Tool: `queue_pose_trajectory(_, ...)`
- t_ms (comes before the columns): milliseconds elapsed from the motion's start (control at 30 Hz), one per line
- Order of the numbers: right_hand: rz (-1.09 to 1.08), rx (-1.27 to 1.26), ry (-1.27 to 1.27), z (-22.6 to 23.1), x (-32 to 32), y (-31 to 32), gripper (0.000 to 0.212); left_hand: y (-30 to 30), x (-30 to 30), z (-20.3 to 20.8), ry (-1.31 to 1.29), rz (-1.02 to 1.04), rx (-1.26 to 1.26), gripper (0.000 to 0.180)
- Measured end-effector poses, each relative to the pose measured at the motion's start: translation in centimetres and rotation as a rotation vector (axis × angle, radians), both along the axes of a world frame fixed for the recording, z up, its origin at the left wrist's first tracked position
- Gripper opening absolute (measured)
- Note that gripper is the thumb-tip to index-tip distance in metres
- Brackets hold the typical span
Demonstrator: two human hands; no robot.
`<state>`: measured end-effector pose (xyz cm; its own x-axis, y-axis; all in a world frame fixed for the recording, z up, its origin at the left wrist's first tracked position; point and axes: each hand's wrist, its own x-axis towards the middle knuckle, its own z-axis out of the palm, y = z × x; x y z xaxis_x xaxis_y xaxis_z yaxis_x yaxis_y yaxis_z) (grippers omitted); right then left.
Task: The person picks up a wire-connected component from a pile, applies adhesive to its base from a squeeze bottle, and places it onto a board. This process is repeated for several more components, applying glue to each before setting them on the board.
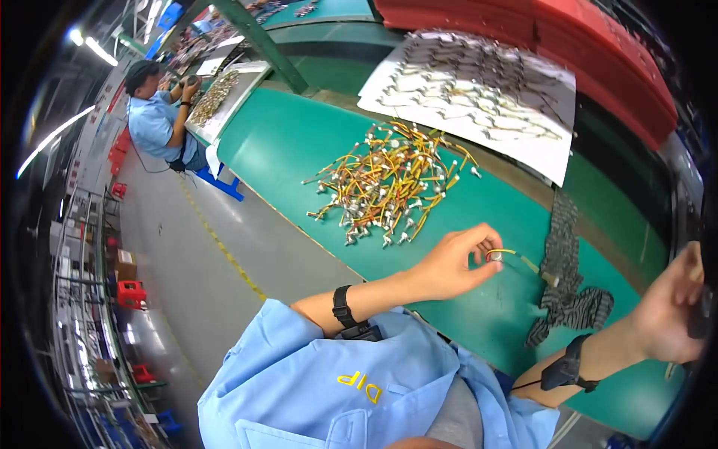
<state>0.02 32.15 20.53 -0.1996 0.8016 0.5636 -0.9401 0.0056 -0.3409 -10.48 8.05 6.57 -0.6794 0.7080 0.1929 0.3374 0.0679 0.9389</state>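
Observation:
My left hand (452,268) pinches a small round metal component (495,257) between thumb and fingertips, over the green bench. From it a short yellow wire lead (526,263) runs right to a pale connector end beside a striped dark cloth (562,254). At the far right edge my right hand (668,308) is closed, its fingers curled against a dark object (701,316) that the picture's rim cuts off. Left of and beyond my left hand lies a loose heap of similar wired components (389,183) with yellow, orange and red leads.
Behind the heap, a white board (467,105) carries rows of dark wired parts. A red bin or cover (538,37) stands behind it. At the bench's far left end, a co-worker (155,116) sits handling parts over a tray (224,112). A green post (262,45) rises nearby.

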Motion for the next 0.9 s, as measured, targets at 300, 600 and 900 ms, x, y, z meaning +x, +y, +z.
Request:
queue_pose_trajectory(300,-0.294,-0.117,-0.311,-2.1,-6.1,-7.9,0.085,5.7,-1.2,10.0,0.219,0.014,0.547,0.022)
queue_pose_trajectory(600,-0.561,-0.104,-0.183,-2.1,-5.5,-5.6,0.090,8.5,0.3,9.7,0.244,-0.424,0.822,0.023)
queue_pose_trajectory(900,-0.353,0.321,-0.276,-3.7,-3.2,-3.3,0.086,7.1,0.2,9.8,-0.146,-0.598,0.499,0.020)
